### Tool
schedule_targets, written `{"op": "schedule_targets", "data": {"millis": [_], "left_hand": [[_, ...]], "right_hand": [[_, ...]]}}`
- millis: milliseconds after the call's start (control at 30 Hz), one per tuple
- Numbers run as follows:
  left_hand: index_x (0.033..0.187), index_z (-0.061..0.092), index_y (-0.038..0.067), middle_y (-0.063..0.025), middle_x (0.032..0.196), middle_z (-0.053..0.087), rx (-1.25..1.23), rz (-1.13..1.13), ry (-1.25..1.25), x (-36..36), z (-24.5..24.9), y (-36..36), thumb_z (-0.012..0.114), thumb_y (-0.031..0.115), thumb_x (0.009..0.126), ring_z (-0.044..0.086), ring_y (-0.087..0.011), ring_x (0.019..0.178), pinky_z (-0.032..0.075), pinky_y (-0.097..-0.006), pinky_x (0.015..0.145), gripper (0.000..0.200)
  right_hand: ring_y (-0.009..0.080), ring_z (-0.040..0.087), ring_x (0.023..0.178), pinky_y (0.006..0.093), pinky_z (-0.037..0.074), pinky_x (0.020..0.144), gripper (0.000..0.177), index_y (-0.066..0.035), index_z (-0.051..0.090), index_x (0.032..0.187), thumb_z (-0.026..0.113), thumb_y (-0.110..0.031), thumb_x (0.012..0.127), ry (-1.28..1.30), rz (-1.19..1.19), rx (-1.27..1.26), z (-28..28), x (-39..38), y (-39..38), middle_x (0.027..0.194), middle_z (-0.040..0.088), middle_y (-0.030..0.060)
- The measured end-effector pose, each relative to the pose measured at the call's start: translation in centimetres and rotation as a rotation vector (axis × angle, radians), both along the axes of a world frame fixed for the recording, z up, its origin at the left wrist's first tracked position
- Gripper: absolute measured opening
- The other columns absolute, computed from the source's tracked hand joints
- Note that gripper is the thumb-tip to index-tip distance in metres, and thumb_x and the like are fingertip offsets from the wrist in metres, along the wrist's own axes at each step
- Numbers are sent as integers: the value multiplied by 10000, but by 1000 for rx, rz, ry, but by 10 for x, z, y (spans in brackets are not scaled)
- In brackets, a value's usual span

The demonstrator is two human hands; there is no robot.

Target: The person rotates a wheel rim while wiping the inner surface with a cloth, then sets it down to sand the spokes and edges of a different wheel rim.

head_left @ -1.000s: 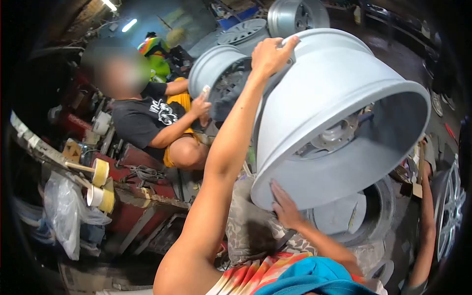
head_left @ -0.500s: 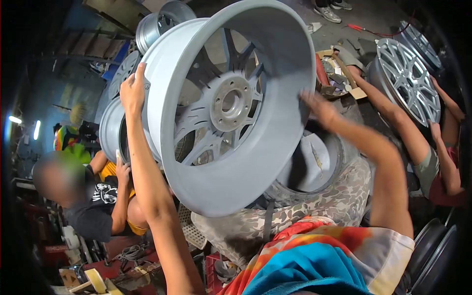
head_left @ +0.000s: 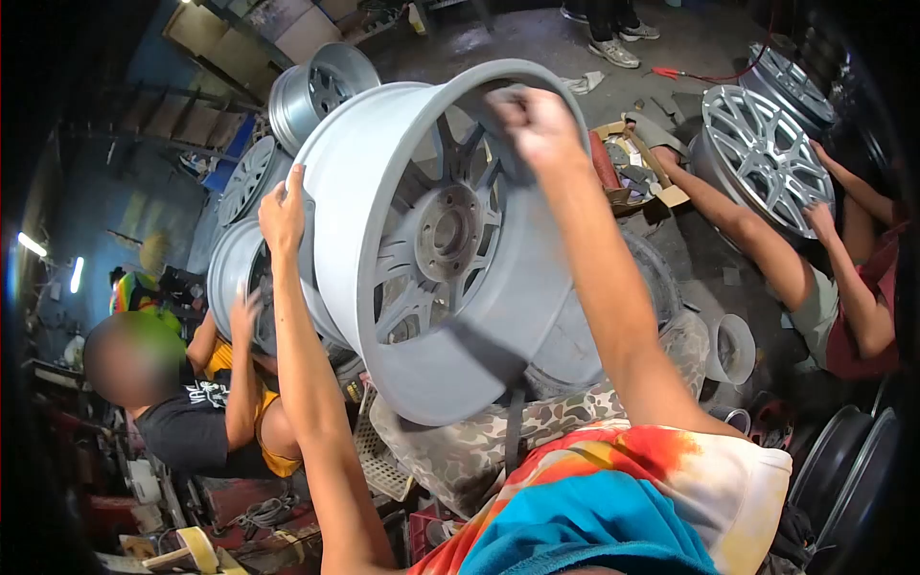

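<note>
I hold a large grey-primed alloy wheel rim (head_left: 402, 172) tilted in the air before me, its open barrel and spokes facing me. My left hand (head_left: 283, 213) grips its far outer edge on the left. My right hand (head_left: 537, 120) is closed over the near rim lip at the top. Below the rim lies a tyre (head_left: 661, 287) on a stand covered with camouflage cloth (head_left: 460, 446).
At the left a seated person (head_left: 192, 422) in a black shirt works on another grey rim (head_left: 235, 273). On the right a second person (head_left: 834, 307) handles a silver wheel (head_left: 762, 153). More rims stand behind (head_left: 316, 86) and dark tyres at lower right (head_left: 848, 489).
The rim has turned from facing right to facing me. My right hand went from its lower edge, along the right side, up to the top lip.
</note>
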State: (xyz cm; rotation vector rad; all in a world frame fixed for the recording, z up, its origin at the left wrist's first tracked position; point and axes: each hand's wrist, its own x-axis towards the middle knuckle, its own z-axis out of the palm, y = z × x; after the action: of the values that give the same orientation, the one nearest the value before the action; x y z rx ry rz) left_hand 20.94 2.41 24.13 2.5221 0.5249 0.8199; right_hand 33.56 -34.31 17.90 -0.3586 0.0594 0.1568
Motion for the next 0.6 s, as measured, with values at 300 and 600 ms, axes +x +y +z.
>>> {"op": "schedule_targets", "data": {"millis": [300,600], "left_hand": [[1187,685,-110,-326,1088,707,79,30,-16,-10,1,-6,571,688,915,682,-429,1103,485,-446,992,850],[1189,675,-125,-340,1074,704,11,49,66,-26,14,-30,578,670,924,689,-415,1086,485,-430,990,844]], "right_hand": [[406,630,1162,573,543,1005,338,158,524,1196,384,76,900,402,-117,80,-157,67,-29,1184,613,277],[282,572,1235,469,423,1082,493,-43,551,1371,398,-397,1065,-171,330,-533,-50,-93,157,1362,604,180]]}}
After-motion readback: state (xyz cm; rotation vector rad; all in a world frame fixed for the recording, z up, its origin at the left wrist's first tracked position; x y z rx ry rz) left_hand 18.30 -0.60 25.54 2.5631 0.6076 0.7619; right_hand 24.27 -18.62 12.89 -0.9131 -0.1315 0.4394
